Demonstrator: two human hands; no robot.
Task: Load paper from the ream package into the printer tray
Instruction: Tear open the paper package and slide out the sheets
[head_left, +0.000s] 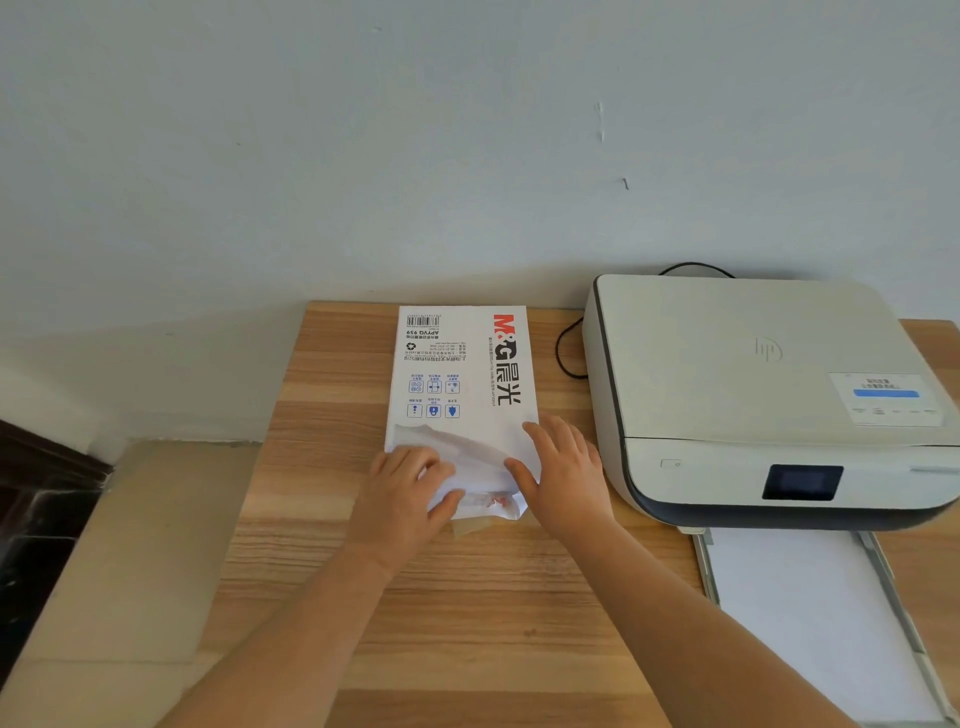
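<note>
The M&G ream package (462, 395) is lying flat on the wooden desk (467, 623), toward the desk's far edge, just left of the printer, its printed face up. Its near end is torn open, the wrapper crumpling and lifting there.

The left hand (402, 501) is resting on that open end, its fingers curling around the loose wrapper flap and pinching it against the thumb. The right hand (563, 475) is lying on the package's near right corner, fingers spread and flat, thumb pressing at the opening; it is gripping nothing.

The white HP printer (769, 395) is sitting at the desk's far right, lid closed, small dark screen facing forward. Its paper tray (711, 571) is extending out toward the near right edge, with a white surface inside that appears to be paper (810, 613), though the view is too soft to confirm.

A black cable (563, 353) is looping between package and printer, against the pale wall (363, 156).
</note>
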